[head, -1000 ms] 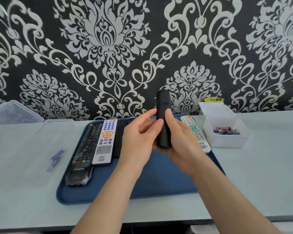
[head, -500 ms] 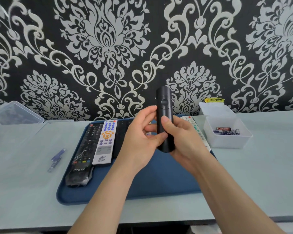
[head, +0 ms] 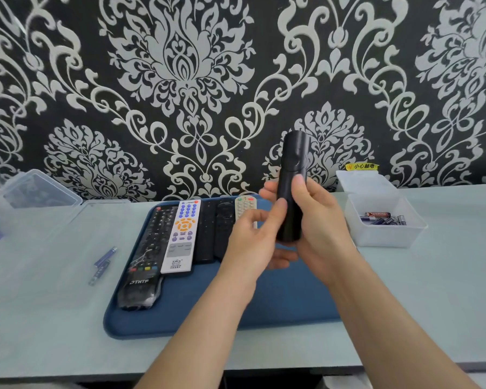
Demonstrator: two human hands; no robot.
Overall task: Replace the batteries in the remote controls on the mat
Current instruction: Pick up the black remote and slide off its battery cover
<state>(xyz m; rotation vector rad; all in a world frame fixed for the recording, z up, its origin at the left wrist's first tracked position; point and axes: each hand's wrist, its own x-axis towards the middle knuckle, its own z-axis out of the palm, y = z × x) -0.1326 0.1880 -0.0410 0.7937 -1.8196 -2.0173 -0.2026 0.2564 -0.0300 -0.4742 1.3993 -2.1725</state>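
A tub (head: 387, 237) right of the mat (head: 264, 304) holds batteries (head: 382, 219). Left hand (head: 253, 242) and right hand (head: 320, 228) grip the remote (head: 292, 175), upright above the mat.

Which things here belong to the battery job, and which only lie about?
Job: black remote, held by left hand and right hand; blue mat with its row of remotes; white box holding batteries; two loose batteries.
Lying about: clear plastic container; yellow warning label.
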